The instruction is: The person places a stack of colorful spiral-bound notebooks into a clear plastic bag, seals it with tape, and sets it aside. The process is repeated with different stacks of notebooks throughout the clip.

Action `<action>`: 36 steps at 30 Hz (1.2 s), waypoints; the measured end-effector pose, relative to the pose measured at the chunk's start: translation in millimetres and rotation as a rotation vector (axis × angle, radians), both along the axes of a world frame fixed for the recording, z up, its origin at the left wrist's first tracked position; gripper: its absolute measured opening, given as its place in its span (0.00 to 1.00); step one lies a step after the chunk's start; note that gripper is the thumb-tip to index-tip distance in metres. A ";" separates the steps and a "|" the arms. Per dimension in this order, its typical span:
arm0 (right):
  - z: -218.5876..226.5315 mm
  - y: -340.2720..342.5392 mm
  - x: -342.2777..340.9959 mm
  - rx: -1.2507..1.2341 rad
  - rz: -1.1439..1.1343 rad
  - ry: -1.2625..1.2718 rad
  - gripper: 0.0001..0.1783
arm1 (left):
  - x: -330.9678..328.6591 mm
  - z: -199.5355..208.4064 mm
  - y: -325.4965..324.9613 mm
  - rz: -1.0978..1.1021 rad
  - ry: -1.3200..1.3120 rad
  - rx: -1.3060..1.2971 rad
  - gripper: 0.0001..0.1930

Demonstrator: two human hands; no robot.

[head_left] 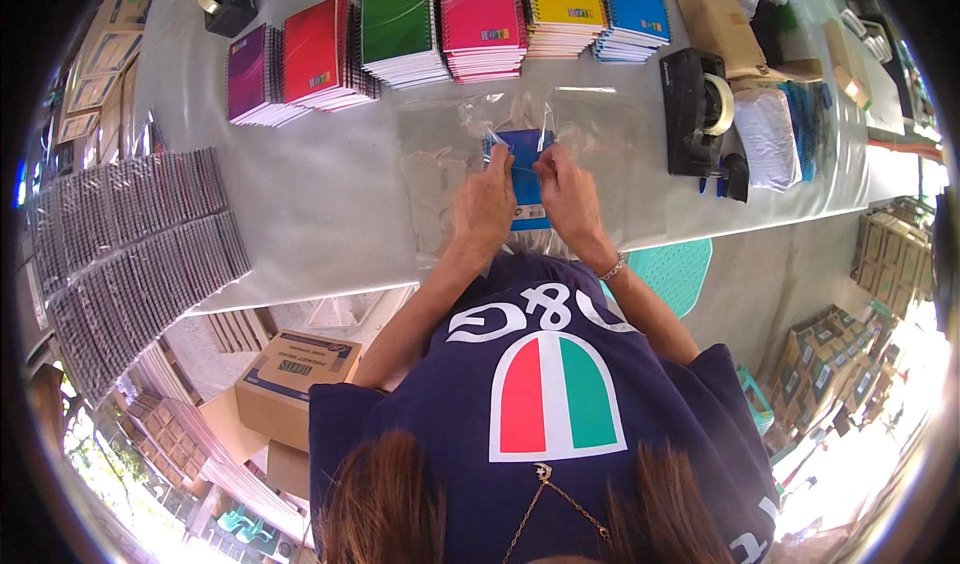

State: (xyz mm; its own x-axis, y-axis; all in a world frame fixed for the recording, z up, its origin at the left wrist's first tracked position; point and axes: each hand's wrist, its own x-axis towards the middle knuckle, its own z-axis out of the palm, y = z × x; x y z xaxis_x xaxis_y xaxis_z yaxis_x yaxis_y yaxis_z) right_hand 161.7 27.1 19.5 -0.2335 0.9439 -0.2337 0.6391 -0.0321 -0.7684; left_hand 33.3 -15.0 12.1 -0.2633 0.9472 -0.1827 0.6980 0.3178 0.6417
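Observation:
A blue notebook (531, 192) lies on the table in front of me, on a spread sheet of clear plastic film (435, 149). My left hand (486, 204) is closed at the notebook's left side, its thumb and fingertips pinching the film. On the other side my right hand (570, 196) is closed too, pinching film near the notebook's right edge. Crumpled film rises past the notebook's far end. Both hands hide parts of the cover, and a small white label shows near its close edge.
Stacks of spiral notebooks in several colours, with a pink stack (483, 9) among them, line the far side. A black tape dispenser (695, 114) stands right, beside a white packet (767, 139). Another dispenser (230, 2) is far left. Wrapped notebook rows (140, 254) cover the left end.

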 end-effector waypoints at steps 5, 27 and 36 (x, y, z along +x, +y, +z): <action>-5.2 -9.0 -14.5 0.071 -0.005 -0.123 0.06 | 11.1 0.7 2.7 0.039 0.034 -0.062 0.09; -15.2 -12.7 -11.3 0.209 -0.023 -0.029 0.05 | -61.7 13.7 -3.5 -0.481 -0.033 0.134 0.32; -10.1 -9.2 -9.2 0.035 -0.047 0.010 0.07 | -61.5 -10.8 -3.6 -0.564 0.191 0.133 0.43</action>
